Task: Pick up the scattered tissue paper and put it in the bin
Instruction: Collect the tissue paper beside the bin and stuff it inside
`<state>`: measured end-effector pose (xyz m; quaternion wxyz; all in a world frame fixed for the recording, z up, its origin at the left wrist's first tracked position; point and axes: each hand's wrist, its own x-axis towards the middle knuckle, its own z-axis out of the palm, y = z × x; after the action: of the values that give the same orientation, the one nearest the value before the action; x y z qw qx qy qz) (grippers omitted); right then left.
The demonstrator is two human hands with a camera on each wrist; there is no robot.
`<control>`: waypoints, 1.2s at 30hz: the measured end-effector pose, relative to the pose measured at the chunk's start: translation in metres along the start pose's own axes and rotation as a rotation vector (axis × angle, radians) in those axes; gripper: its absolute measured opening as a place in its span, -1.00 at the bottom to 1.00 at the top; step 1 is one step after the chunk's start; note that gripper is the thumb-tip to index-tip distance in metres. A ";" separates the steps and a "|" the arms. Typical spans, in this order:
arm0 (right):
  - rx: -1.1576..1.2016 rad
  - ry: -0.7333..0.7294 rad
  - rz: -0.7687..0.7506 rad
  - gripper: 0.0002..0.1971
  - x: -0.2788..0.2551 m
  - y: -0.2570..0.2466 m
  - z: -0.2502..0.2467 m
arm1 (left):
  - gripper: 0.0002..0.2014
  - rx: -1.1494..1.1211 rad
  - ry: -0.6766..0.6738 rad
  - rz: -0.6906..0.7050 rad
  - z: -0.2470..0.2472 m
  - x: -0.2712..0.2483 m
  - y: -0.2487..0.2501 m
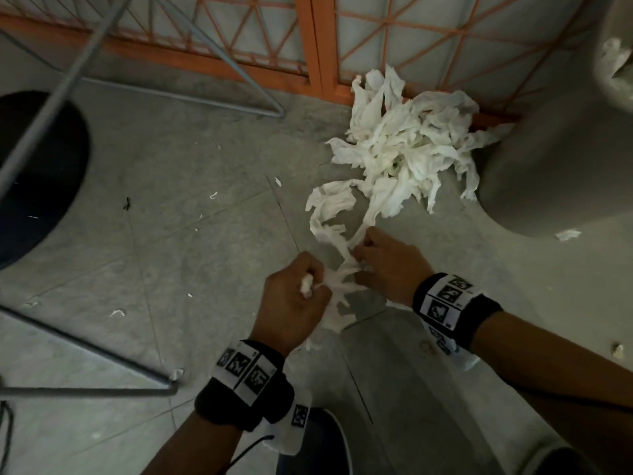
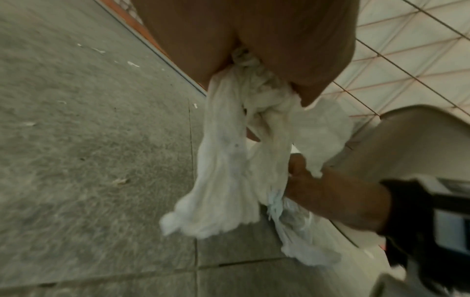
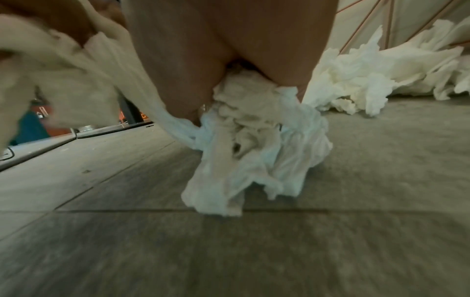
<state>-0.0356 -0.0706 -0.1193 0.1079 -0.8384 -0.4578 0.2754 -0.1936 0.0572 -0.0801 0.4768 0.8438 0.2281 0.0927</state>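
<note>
A big heap of crumpled white tissue paper (image 1: 411, 142) lies on the floor against the orange lattice, touching the tall grey bin (image 1: 555, 159) at the right. A twisted strand runs from the heap down to my hands. My left hand (image 1: 301, 289) grips a bunch of tissue (image 2: 229, 170) that hangs below its curled fingers (image 2: 254, 40). My right hand (image 1: 373, 258) grips another wad (image 3: 254, 150) just above the floor, close beside the left hand. The heap (image 3: 381, 70) lies beyond it on the right.
An orange lattice panel (image 1: 318, 46) closes off the back. A dark round object (image 1: 34, 173) stands at the left under grey metal rods (image 1: 85, 344). Small tissue scraps (image 1: 118, 313) dot the grey tiled floor; one scrap (image 1: 568, 234) lies by the bin's base.
</note>
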 end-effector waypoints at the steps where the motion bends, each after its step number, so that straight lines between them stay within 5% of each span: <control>1: 0.036 0.008 -0.007 -0.65 -0.002 0.001 0.002 | -0.92 -0.013 0.034 -0.006 -0.001 0.003 0.001; 4: 0.300 0.078 0.008 -0.77 -0.009 0.004 0.009 | -0.98 0.059 0.107 -0.039 0.001 0.022 0.003; 7: 0.532 0.222 0.007 -0.75 -0.016 0.006 0.011 | -0.70 0.223 0.017 -0.081 0.008 0.048 -0.003; 11: 0.599 0.216 0.097 -0.78 -0.015 0.006 0.002 | -0.38 0.486 -0.160 -0.175 0.033 0.081 -0.011; 16: 0.414 0.098 0.125 -0.34 0.001 0.004 -0.002 | -0.70 0.734 -0.161 -0.178 0.049 0.096 -0.023; 24: 0.131 0.055 0.108 -0.58 0.005 0.014 0.003 | -0.68 0.517 0.009 -0.008 0.028 0.058 -0.011; 29: 0.313 0.105 0.080 -0.57 -0.006 0.004 0.008 | -0.84 0.415 0.010 -0.021 0.025 0.082 0.001; 33: 0.510 0.236 0.132 -0.63 -0.010 -0.003 0.000 | -0.46 0.397 -0.146 -0.102 0.039 0.113 -0.005; 36: 0.619 0.192 0.170 -0.66 -0.013 0.001 -0.007 | -0.35 0.492 -0.297 -0.129 0.055 0.122 -0.008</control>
<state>-0.0369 -0.0810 -0.1093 0.3770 -0.8231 -0.2686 0.3291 -0.0682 0.0758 -0.1232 0.2911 0.9222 0.2245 -0.1202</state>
